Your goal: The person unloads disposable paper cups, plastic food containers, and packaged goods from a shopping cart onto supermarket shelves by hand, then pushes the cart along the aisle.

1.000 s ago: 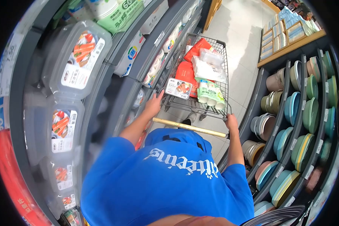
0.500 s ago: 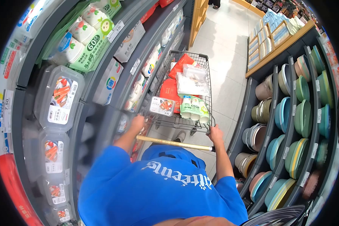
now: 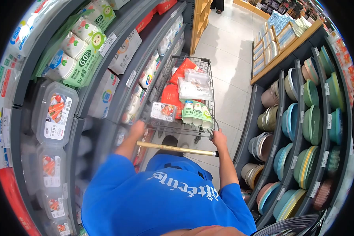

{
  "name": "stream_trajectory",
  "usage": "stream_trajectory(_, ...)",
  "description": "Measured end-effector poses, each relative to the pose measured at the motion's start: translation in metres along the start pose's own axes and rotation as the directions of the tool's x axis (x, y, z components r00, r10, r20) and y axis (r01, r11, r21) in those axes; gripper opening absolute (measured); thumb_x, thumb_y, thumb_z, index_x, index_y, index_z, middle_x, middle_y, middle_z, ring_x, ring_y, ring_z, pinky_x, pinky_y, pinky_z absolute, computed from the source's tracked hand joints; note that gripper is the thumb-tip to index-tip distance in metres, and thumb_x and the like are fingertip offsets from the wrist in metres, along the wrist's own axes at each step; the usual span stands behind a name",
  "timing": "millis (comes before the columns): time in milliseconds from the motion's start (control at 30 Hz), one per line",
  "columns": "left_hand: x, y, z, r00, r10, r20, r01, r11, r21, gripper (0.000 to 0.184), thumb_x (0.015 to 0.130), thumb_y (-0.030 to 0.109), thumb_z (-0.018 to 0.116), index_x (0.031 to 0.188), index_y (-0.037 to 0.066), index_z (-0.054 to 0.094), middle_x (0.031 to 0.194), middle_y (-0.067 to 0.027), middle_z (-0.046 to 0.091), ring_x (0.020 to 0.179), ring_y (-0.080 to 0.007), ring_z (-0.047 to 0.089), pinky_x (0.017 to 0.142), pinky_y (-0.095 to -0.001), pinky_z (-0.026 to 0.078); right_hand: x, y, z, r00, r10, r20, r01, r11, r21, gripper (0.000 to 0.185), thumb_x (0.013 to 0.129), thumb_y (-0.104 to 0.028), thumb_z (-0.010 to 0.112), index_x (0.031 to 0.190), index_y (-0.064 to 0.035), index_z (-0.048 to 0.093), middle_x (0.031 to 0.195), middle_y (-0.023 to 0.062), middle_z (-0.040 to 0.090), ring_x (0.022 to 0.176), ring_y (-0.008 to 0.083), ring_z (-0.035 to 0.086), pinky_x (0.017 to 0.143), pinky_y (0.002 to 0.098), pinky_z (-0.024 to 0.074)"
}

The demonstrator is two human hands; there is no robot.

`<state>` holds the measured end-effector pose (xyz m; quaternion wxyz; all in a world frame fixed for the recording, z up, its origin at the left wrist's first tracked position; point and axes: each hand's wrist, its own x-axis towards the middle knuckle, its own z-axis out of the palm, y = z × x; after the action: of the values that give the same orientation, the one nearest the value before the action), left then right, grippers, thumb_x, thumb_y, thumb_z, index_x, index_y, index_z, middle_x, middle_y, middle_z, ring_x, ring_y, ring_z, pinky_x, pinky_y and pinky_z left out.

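Observation:
A wire shopping cart (image 3: 161,128) stands in front of me, its yellow handle bar (image 3: 177,148) across my waist. My left hand (image 3: 137,129) is closed on the cart frame at its near left corner. At the near right corner my right hand (image 3: 219,137) is wrapped around the frame too. In the basket lie a clear lidded food box (image 3: 163,111), a green pack of paper cups (image 3: 196,114), red packages (image 3: 171,95), a white bag (image 3: 192,90) and a clear plastic container (image 3: 196,77).
Shelves on the left carry plastic food boxes (image 3: 59,114) and cup packs (image 3: 80,55). Several stacked bowls (image 3: 312,126) fill the right shelves. Ahead runs a tiled aisle (image 3: 224,51), with a wooden towel display (image 3: 283,51) on its right and a person's legs (image 3: 217,4) at the far end.
The cart and both hands have shifted slightly left in view, still gripping. The shelves on the left have slid down and left in the picture; a person's legs show more at the top.

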<state>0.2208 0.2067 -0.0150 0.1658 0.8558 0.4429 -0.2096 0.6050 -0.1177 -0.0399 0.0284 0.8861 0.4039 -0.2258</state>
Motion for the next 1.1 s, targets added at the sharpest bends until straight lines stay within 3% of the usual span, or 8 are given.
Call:
stream_trajectory(400,0.039,0.016,-0.028,1.000,0.005,0.000,-0.005,0.998,-0.066,0.046,0.074,0.028,0.085,0.111,0.006,0.069,0.121,-0.0154,0.062,0.114,-0.0379,0.063,0.095,-0.0519,0.051,0.042,0.005,-0.027,1.000,0.008,-0.002,-0.008,0.999,-0.043,0.042,0.071,-0.035,0.087,0.107,-0.0176,0.071,0.114,0.0164,0.059,0.094,0.0374,0.069,0.078,0.0489,0.0570)
stream_trajectory(800,0.101,0.045,-0.073,0.999,0.007,0.049,0.000,0.990,-0.141,0.048,0.072,0.028,0.084,0.111,0.007,0.067,0.120,-0.0175,0.061,0.111,-0.0385,0.063,0.094,-0.0474,0.052,0.108,0.017,-0.066,0.998,0.068,0.012,-0.068,0.998,-0.016,0.041,0.072,-0.030,0.087,0.107,-0.0173,0.071,0.118,0.0161,0.057,0.093,0.0380,0.069,0.079,0.0488,0.0574)
stream_trajectory(900,0.122,0.048,-0.073,0.999,0.017,-0.037,-0.023,0.986,-0.163,0.047,0.072,0.028,0.083,0.111,0.006,0.067,0.122,-0.0176,0.061,0.112,-0.0378,0.063,0.094,-0.0470,0.052,0.128,0.022,-0.071,0.998,0.061,-0.017,-0.061,0.998,0.009,0.038,0.072,-0.027,0.085,0.105,-0.0159,0.071,0.116,0.0170,0.057,0.091,0.0389,0.068,0.078,0.0488,0.0575)
stream_trajectory(1100,0.158,0.069,-0.107,0.999,-0.019,0.032,0.022,0.995,-0.093,0.037,0.079,0.026,0.074,0.112,0.008,0.068,0.124,-0.0138,0.063,0.115,-0.0356,0.063,0.093,-0.0470,0.053,0.170,0.030,-0.092,0.999,0.045,-0.021,-0.045,0.998,0.043,0.033,0.073,-0.023,0.082,0.103,-0.0139,0.071,0.113,0.0182,0.057,0.088,0.0401,0.068,0.078,0.0489,0.0575)
